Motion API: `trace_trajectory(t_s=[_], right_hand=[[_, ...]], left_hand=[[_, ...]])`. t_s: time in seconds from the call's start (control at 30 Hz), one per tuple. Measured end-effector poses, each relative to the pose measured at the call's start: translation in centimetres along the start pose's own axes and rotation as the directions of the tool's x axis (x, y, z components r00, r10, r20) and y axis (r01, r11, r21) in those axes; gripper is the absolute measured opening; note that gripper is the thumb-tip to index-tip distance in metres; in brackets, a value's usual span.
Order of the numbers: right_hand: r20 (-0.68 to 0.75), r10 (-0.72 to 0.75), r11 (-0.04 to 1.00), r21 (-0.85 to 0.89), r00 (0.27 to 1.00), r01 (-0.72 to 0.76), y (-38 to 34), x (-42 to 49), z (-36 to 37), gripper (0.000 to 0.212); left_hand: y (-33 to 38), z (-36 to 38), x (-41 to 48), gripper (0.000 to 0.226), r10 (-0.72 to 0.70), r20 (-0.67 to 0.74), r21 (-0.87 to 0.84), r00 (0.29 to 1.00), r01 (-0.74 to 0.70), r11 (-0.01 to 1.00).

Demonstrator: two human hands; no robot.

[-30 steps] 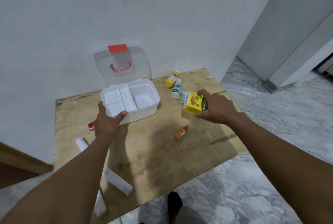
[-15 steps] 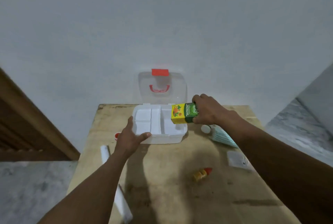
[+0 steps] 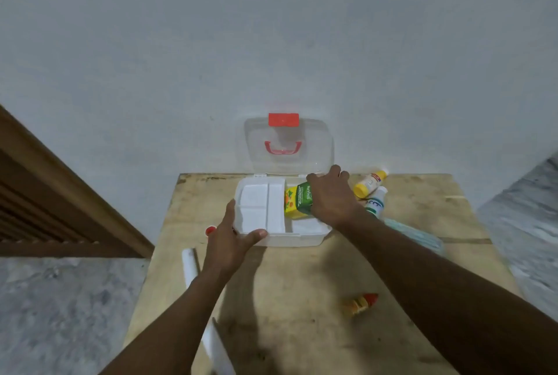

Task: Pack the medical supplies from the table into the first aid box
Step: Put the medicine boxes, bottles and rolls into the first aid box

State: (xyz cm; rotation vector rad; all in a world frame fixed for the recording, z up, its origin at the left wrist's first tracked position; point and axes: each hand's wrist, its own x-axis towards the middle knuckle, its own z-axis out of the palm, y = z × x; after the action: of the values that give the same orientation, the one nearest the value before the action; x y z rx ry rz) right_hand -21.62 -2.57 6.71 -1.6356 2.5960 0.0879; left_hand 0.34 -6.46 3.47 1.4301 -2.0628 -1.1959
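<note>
Both arms are stretched out in front of me. My left hand (image 3: 233, 238) is spread wide against the near-left corner of the first aid box (image 3: 302, 238), with straight fingers up one side and the thumb along the front rim. My right hand (image 3: 332, 197) is palm down, fingers curled round the yellow-green carton (image 3: 297, 202).

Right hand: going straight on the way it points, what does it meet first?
The right hand, gripping the yellow-green carton, would likely meet the open clear lid near its lower right corner; depth unclear.
</note>
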Motion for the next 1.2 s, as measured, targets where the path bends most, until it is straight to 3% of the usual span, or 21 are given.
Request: trace_trajectory(t_s=[0.1, 0.27, 0.37, 0.5, 0.73, 0.9, 1.2], right_hand=[[-0.043, 0.032, 0.998, -0.051, 0.999, -0.034, -1.4, 0.2, 1.5, 0.050], [-0.025, 0.053, 0.997, -0.054, 0.998, -0.054, -2.7, 0.7, 2.7, 0.056], [0.033, 0.099, 0.993, 0.054, 0.995, -0.101, -3.6, 0.1, 1.9, 0.067], [0.120, 0.231, 0.934, 0.250, 0.965, -0.255, -4.0, -0.4, 2.4, 0.070], [0.154, 0.294, 0.855, 0.400, 0.944, -0.331, -5.3, 0.4, 3.6, 0.063], [0.153, 0.256, 0.851, 0.433, 0.954, -0.298, -5.0, 0.6, 3.8, 0.030], [0.141, 0.180, 0.812, 0.537, 0.973, -0.228, -3.3, -0.9, 3.2, 0.034]], left_hand=[[-0.5, -0.3, 0.5, 0.091, 0.031, -0.023, 0.000, 0.999, -0.031, 1.000], [-1.5, -1.2, 2.3, 0.097, 0.024, 0.087, -0.041, 0.996, -0.020, 0.999], [-2.0, -1.7, 2.9, 0.107, 0.061, 0.171, -0.096, 0.983, -0.045, 0.994], [-1.7, -2.1, 3.3, 0.095, 0.183, 0.239, -0.156, 0.954, -0.148, 0.977], [-1.5, -2.3, 3.1, 0.095, 0.145, 0.221, -0.113, 0.964, -0.123, 0.986], [-1.8, -1.8, 3.2, 0.100, 0.128, 0.203, -0.105, 0.971, -0.108, 0.989], [-1.5, -1.9, 3.1, 0.100, 0.152, 0.244, -0.101, 0.958, -0.131, 0.986]])
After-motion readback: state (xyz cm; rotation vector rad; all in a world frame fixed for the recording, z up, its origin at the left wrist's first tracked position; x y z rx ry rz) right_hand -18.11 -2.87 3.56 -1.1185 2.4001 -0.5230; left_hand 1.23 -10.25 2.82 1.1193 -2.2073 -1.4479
